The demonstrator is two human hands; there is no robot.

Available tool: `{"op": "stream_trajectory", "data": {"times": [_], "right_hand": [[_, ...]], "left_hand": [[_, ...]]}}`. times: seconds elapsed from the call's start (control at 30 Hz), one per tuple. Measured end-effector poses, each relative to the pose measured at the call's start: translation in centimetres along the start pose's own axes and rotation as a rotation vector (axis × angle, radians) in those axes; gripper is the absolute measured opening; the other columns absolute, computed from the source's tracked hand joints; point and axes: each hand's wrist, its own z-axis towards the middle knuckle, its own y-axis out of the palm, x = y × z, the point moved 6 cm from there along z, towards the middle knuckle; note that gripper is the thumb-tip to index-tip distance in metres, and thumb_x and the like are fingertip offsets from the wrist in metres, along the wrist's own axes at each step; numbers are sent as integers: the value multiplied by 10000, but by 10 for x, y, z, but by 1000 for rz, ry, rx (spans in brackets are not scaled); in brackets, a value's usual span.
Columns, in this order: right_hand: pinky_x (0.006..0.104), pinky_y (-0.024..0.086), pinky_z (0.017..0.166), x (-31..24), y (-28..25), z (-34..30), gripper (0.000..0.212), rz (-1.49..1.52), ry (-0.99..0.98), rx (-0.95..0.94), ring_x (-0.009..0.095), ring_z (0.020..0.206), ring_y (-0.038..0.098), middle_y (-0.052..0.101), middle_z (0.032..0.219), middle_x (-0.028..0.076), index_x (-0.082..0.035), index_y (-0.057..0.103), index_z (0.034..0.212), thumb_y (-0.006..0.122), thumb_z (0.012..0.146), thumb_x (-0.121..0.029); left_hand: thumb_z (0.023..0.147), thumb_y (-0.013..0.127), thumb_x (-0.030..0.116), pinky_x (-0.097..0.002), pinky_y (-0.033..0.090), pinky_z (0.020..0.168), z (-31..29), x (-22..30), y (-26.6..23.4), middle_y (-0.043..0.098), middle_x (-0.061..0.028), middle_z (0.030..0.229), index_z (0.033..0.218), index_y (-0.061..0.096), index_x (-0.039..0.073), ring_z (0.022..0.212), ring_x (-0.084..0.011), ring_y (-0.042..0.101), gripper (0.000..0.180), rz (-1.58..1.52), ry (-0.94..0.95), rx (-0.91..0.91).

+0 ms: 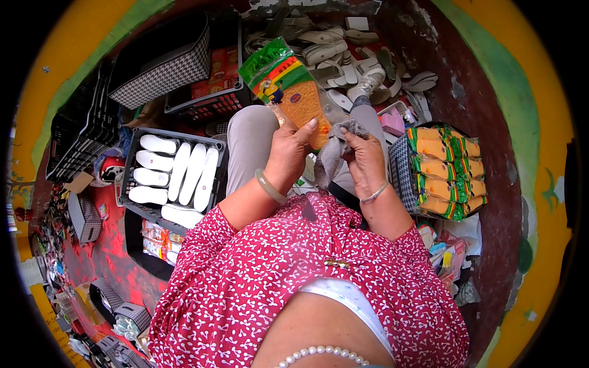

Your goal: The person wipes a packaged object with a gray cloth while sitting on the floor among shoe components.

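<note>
Above my lap, my left hand (289,152) grips the lower part of a packaged insole (302,104), thumb on top. The insole is orange and textured, in a see-through bag with a green, yellow and red printed top that tilts to the far left. Close beside it, my right hand (368,162) is closed on a grey cloth (334,152), bunched at the top and hanging down toward my blouse. The cloth touches or overlaps the near end of the bag; which one, I cannot tell.
At the left stands a black crate (130,168) of white insoles. A houndstooth basket (400,172) at the right holds several packaged orange insoles (437,170). Pale soles (325,52) lie heaped at the far side. Houndstooth bins (165,76) and a dark crate (236,101) stand far left.
</note>
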Motion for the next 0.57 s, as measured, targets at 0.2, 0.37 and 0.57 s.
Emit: {"op": "stream_trajectory", "data": {"times": [0.2,0.37,0.57], "right_hand": [[259,497,541,-9,-13,6,151,9,-107,128,144,660,619,651,825,49,-23,631,921,671,791,-88],[337,524,716,-65,-100,33,140,138,-184,194,195,813,635,651,900,92,8,628,926,649,810,-68],[376,472,891,-65,-41,9,368,-187,-329,-76,246,987,606,621,1078,119,17,527,1195,608,838,-24]], "left_hand": [[921,487,94,-336,493,826,3,6,-3,583,-121,1052,1118,492,-44,930,-209,598,241,-21,56,26],[920,491,102,-406,480,901,21,55,-62,574,-126,1079,1137,470,-30,989,-242,591,255,-89,189,220],[900,556,192,-429,456,911,27,49,-52,591,-79,1091,1162,476,-6,1039,-220,565,337,-236,-42,350]]}}
